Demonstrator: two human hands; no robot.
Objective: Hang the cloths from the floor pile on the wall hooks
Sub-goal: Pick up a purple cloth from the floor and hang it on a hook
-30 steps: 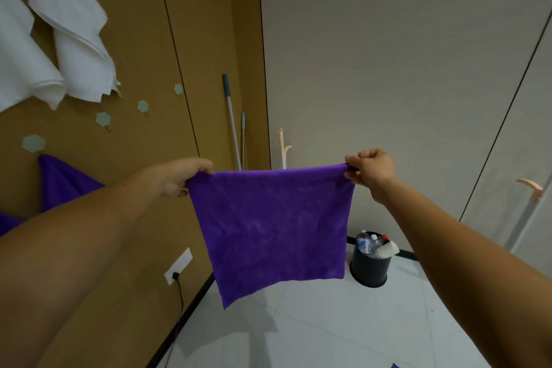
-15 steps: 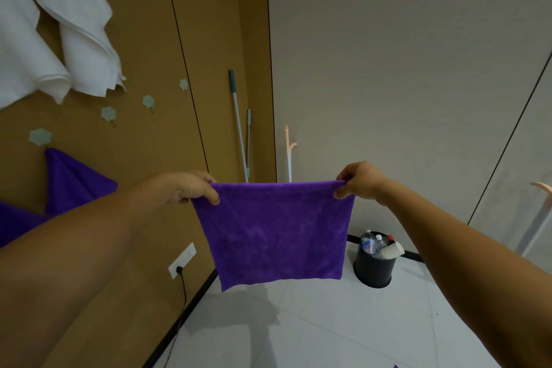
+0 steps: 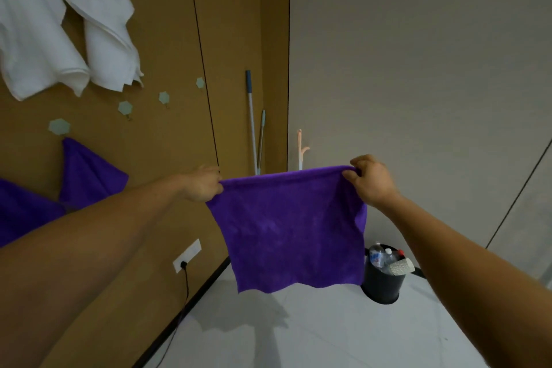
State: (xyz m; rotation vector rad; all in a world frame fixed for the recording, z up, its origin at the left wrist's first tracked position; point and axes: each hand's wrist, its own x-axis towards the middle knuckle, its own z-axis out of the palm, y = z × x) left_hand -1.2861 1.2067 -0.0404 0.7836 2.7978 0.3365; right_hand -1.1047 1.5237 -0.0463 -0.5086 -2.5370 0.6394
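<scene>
The purple cloth point(image 3: 292, 227) hangs spread in mid-air at the centre, its top edge stretched between the left hand point(image 3: 203, 185) and the right hand point(image 3: 370, 182), each pinching a corner. On the brown wall point(image 3: 167, 39) to the left are hexagonal hooks point(image 3: 125, 107), with white cloths point(image 3: 101, 24) hung above and other purple cloths point(image 3: 86, 176) below. Behind the held cloth, two pole handles point(image 3: 252, 122) lean in the far corner, and its lower right corner partly covers a black bin point(image 3: 382, 284) of bottles on the floor.
</scene>
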